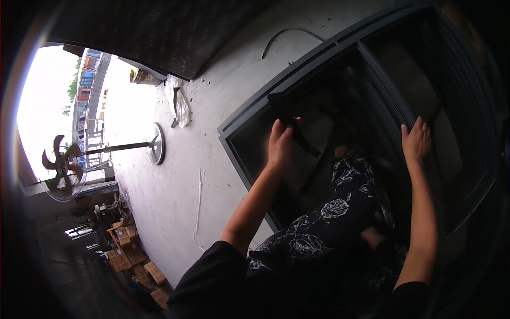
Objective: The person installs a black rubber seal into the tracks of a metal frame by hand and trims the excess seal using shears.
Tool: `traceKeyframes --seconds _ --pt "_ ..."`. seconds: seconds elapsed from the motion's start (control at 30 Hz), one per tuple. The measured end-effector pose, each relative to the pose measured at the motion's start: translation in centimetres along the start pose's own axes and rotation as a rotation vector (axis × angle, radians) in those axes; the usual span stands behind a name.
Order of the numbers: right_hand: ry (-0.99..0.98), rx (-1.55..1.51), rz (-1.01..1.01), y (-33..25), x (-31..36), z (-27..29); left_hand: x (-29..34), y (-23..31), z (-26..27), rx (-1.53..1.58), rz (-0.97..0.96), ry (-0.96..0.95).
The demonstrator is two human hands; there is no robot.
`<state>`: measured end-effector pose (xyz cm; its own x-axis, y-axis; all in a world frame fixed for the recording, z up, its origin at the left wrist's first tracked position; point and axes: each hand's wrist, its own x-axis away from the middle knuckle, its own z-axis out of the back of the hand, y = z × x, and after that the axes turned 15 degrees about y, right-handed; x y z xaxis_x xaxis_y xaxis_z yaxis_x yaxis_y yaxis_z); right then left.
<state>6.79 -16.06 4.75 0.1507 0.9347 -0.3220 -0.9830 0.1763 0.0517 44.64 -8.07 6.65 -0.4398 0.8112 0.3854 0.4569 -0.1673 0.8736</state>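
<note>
A large dark grey metal frame (319, 62), like a window or door frame, surrounds my legs in patterned dark trousers. Along it runs a narrow inner bar (387, 83) that divides it. My right hand (417, 141) rests on this bar with its fingers bent over the edge. Inside the left part of the frame, my left hand (280, 143) is raised with curled fingers, close to a dark piece near the frame's corner. What it holds is too dark to make out. Deep shadow hides much of the frame's inside.
A standing fan (64, 167) with a round base (156, 143) is on the pale floor (175, 181) to the left. Cardboard boxes (125, 235) are piled at lower left. Clear plastic (182, 109) and a thin white strip (200, 207) lie on the floor. A dark panel (149, 32) spans the top.
</note>
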Motion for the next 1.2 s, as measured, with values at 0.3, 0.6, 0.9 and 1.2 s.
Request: traceKeyframes --seconds 0.3,0.6,0.9,1.2 --pt "-1.075 -1.44 -0.861 -13.0 3.7 7.8 4.1 9.1 4.4 0.834 0.17 -0.149" --pt "-0.734 -1.61 -1.537 -29.1 1.1 4.8 4.4 6.1 8.2 0.865 0.345 -0.178" --pt "-0.593 -1.63 -1.217 -31.4 2.7 -1.5 1.1 3.1 14.9 0.597 0.58 -0.005" --pt "-0.525 -1.523 -1.344 -32.5 1.7 -4.5 -1.2 1.3 15.0 0.539 0.616 0.284"
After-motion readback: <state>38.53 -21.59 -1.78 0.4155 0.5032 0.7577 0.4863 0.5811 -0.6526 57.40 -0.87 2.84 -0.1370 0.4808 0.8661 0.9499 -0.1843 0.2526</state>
